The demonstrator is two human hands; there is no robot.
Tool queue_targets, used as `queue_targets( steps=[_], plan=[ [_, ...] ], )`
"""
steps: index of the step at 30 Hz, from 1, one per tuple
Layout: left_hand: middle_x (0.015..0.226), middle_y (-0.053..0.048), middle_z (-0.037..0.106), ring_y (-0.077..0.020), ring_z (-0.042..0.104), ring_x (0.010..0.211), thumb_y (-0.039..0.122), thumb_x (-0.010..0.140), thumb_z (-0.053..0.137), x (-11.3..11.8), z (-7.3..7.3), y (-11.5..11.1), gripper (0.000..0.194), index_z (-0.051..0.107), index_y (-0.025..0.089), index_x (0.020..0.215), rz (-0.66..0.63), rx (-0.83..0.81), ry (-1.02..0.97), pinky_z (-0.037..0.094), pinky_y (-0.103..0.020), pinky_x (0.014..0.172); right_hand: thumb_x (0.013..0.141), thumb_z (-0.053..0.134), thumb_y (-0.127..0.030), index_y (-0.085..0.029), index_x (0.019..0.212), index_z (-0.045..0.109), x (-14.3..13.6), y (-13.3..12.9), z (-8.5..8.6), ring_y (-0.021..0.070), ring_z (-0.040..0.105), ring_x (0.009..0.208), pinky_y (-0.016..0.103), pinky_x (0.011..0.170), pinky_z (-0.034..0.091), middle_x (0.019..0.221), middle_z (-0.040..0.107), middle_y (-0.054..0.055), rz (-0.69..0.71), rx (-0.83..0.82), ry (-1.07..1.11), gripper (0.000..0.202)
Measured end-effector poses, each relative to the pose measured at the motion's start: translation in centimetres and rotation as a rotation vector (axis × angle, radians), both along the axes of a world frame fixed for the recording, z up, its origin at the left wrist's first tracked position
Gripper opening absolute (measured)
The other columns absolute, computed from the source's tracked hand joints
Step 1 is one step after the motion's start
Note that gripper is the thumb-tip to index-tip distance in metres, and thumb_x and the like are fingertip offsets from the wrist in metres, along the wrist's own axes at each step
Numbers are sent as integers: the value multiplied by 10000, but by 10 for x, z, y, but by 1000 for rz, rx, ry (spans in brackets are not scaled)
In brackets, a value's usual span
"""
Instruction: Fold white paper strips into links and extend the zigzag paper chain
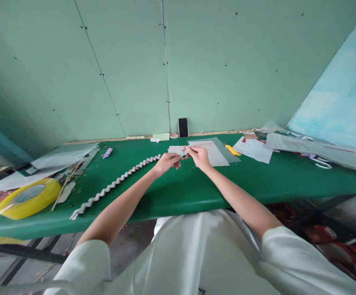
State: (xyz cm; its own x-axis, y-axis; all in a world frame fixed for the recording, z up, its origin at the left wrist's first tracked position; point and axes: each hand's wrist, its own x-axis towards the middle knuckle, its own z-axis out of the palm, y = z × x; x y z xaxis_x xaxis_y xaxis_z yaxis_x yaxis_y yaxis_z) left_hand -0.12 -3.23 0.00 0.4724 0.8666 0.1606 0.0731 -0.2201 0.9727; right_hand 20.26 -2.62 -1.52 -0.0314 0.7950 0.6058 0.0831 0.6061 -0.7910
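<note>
Near the middle of the green table [178,196], my left hand [168,162] and my right hand [199,156] meet with their fingers pinched on a small whitish piece [183,153]. It looks thin, like paper or film; its exact shape is too small to tell. Behind it lies a pale sheet [174,148], partly covered by the fingers. A long zigzag folded strip [116,182] runs from beside my left hand toward the front left of the table. White paper on a clear sheet [216,153] lies just right of my right hand.
A phone [183,128] leans on the back wall near a small ring [174,135]. A yellow cutter [233,150] and loose papers [254,149] lie at the right. At the left are a yellow tape roll [29,198], sheets, sticks and a purple item [107,153].
</note>
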Motion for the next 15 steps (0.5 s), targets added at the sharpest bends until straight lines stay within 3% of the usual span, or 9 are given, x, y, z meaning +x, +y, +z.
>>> queue_targets(
  steps=[4,8,12,15],
  plan=[
    [693,-37,703,-113,618,559,500,878,749,0,0,0,397,754,111,954,6,0,-15,467,-238,584,961,669,-580,-190,944,848,0,0,-1,213,723,639,334,653,610,692,756,47,-30,32,-17,430],
    [704,-43,707,-117,625,572,492,877,756,0,-1,0,388,758,113,961,0,-19,-28,468,-241,589,985,663,-515,-194,960,849,1,3,-7,204,701,644,336,664,604,735,761,57,-138,181,-110,372],
    [711,-48,711,-125,633,583,488,864,772,0,-2,1,388,760,112,963,-7,-67,-48,488,-252,604,1047,592,-416,-186,1158,820,6,9,-14,172,647,580,340,662,605,823,781,76,-209,400,-323,342],
    [704,-51,711,-126,632,584,470,867,772,-1,-3,2,374,770,109,967,1,-83,-58,484,-251,598,1093,503,-331,-183,1338,737,9,12,-17,199,709,705,364,771,630,894,784,99,-197,506,-495,371]
  ],
)
